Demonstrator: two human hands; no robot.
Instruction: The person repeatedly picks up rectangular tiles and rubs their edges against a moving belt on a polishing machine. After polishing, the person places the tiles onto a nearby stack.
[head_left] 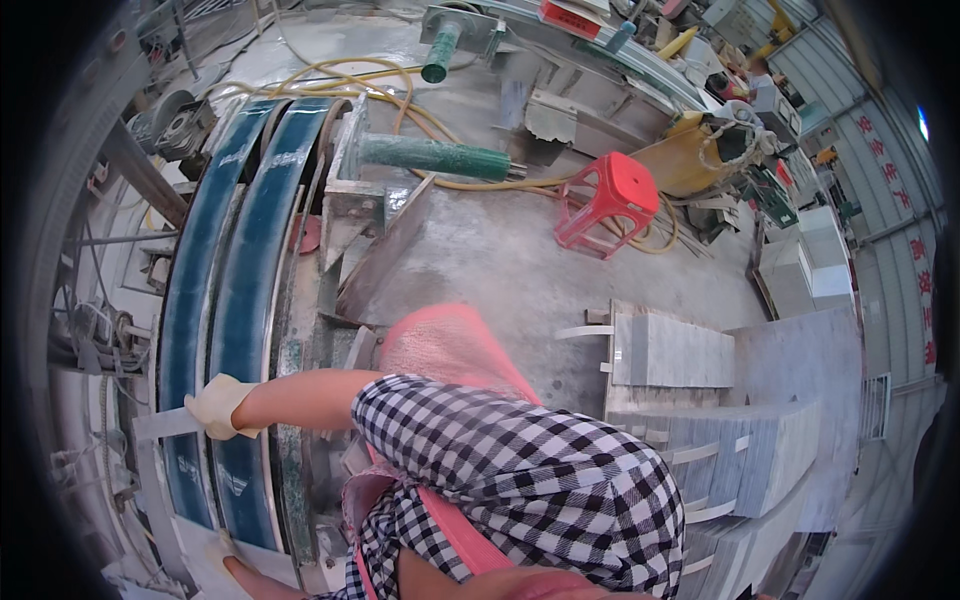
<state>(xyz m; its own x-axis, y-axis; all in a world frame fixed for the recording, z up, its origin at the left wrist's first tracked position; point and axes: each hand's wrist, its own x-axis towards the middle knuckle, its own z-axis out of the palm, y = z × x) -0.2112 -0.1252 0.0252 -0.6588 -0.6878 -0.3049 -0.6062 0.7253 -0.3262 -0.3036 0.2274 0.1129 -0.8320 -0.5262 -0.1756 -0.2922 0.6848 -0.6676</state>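
My right grip (219,406) grasps the end of a pale strip (165,425) over the left blue belt (190,300), probably stiff, brittle and best held by its edges, while I cannot tell whether my left grip (222,549), at a pale slab (262,564), is closed.

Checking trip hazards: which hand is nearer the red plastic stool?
Right. The right hand, over the two blue belts, is below and left of the red plastic stool in the picture; the left hand is farther off, near the lower edge.
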